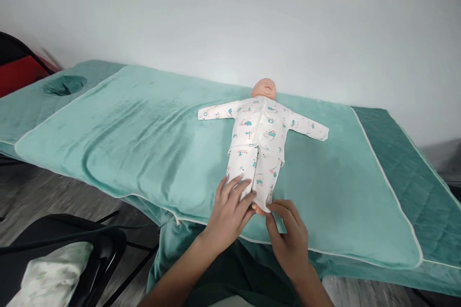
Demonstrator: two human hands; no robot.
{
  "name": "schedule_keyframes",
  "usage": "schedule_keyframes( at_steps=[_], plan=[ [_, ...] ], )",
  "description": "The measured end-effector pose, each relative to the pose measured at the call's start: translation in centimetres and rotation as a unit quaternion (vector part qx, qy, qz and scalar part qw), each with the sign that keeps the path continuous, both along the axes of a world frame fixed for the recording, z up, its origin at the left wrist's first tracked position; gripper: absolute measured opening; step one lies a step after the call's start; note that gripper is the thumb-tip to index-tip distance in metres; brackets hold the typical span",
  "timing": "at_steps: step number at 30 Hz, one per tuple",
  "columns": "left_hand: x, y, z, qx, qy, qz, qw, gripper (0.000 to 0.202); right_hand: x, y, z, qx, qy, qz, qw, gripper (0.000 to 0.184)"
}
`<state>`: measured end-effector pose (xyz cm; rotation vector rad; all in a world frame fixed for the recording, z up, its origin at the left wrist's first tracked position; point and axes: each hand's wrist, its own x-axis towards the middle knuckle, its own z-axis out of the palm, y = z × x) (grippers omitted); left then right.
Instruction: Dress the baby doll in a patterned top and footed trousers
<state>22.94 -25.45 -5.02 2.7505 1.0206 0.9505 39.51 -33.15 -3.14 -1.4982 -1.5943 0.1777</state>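
A baby doll [264, 88] lies on its back on the green bed, its head toward the wall. It wears a white printed jacket [259, 122] with the sleeves spread out, and matching white trousers [265, 175]. My left hand [230, 206] rests over the lower part of one trouser leg, its fingers stretched out. With thumb and finger, my right hand [290, 230] pinches the hem of the other trouser leg. Beside that hem a small part of the doll's foot [258, 209] shows; the other foot is hidden behind my left hand.
A light green blanket [151, 124] covers the massage bed [419, 168], with wrinkles on the left. The bed has a face hole [65, 85] at its left end. A black chair [104, 259] holding a patterned cloth [57, 276] stands at lower left. Behind is a white wall [223, 24].
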Motion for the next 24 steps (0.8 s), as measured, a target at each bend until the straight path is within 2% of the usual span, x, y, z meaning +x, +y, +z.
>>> schedule_keyframes(
  at_steps=[3, 9, 13, 17, 24],
  plan=[
    [0.6, 0.3, 0.3, -0.029, -0.012, -0.024, 0.999, 0.020, 0.3, -0.2, 0.1, -0.005, 0.007, 0.002, 1.000, 0.022],
    [0.6, 1.0, 0.1, -0.079, -0.038, -0.056, 0.995, 0.001, 1.0, -0.5, -1.3, -0.023, 0.014, -0.004, 1.000, 0.019],
    [0.0, 1.2, -0.1, -0.087, -0.043, -0.069, 0.993, 0.008, 1.1, -0.7, -1.7, -0.028, 0.016, -0.009, 0.999, 0.018],
    [0.1, 1.0, -0.2, -0.096, -0.054, -0.055, 0.992, 0.024, 0.8, -0.4, -0.9, -0.027, 0.023, 0.007, 0.999, 0.019],
    [0.8, 1.0, -0.3, -0.076, -0.073, -0.041, 0.994, 0.018, 0.2, 0.1, 0.0, -0.013, 0.038, 0.019, 0.999, 0.020]
  ],
)
